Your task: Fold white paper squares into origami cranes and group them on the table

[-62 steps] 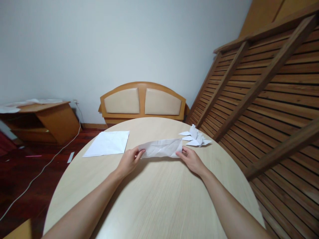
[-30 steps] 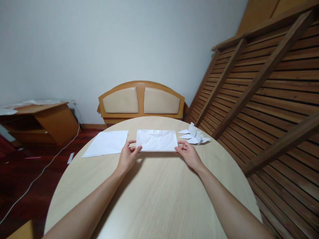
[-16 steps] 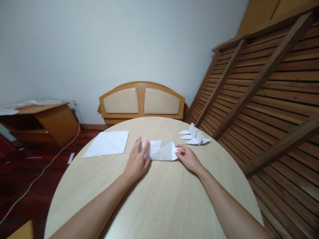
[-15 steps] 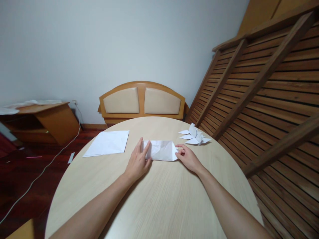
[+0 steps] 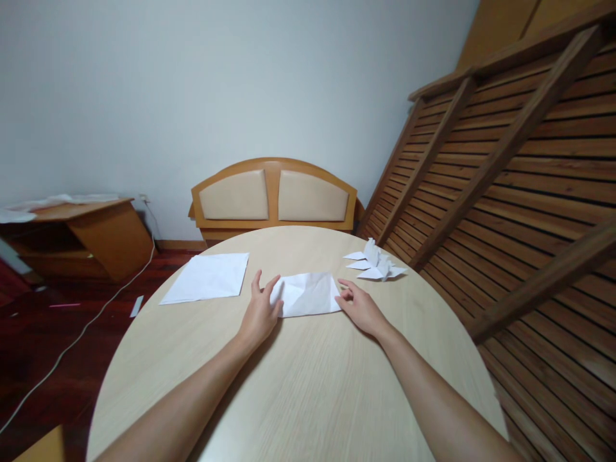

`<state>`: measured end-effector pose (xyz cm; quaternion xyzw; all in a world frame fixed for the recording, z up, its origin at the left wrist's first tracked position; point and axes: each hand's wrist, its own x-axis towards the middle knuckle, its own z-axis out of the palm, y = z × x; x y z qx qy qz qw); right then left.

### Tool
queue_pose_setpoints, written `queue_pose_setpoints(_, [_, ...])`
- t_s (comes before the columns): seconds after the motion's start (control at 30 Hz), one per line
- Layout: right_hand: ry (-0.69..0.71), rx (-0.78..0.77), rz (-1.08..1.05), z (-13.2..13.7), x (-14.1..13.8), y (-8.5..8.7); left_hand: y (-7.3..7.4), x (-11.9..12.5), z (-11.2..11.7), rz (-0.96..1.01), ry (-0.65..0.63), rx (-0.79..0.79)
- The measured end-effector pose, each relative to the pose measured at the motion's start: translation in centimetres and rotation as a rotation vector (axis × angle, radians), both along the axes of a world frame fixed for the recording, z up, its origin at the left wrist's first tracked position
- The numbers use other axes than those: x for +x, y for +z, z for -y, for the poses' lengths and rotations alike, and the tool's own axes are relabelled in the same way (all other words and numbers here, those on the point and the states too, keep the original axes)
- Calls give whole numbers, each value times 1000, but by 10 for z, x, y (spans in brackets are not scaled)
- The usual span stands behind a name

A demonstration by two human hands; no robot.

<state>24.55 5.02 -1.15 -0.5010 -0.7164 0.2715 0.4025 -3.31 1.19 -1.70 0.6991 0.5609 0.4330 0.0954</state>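
Observation:
A creased, folded sheet of white paper (image 5: 308,294) lies as a wide strip on the round table, between my hands. At its left end is my left hand (image 5: 261,312), open, with the fingers spread and raised and the thumb against or close beside the paper. My right hand (image 5: 360,309) is at the right end, its fingers loosely curved and apart, the tips at the paper's edge. Whether those tips touch the paper I cannot tell. Beyond my right hand stand several folded white paper figures (image 5: 378,263) with pointed ends, grouped close together.
A stack of flat white paper sheets (image 5: 209,276) rests on the pale round table (image 5: 298,398) at the left. Behind the table is a padded headboard (image 5: 273,192). Slatted wooden panels (image 5: 520,212) lean at the right. A desk (image 5: 103,234) and a cable (image 5: 103,308) are at the left.
The paper has turned over or unfolded at its right end, where the slanted flap no longer shows. My left hand has lifted its fingers off it, and my right fingers have loosened.

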Motion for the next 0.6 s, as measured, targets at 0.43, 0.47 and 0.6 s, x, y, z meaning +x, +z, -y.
queue_pose_setpoints(0.43, [110,-59,-363,0,-9,9,7,3,-6,533,-55,-198])
queue_pose_setpoints(0.47, [104,-71,-410,-1,-8,12,11,3,-4,601,-110,-255])
queue_pose_setpoints(0.6, [41,-99,-552,-2,-6,18,28,7,4,625,-295,-267])
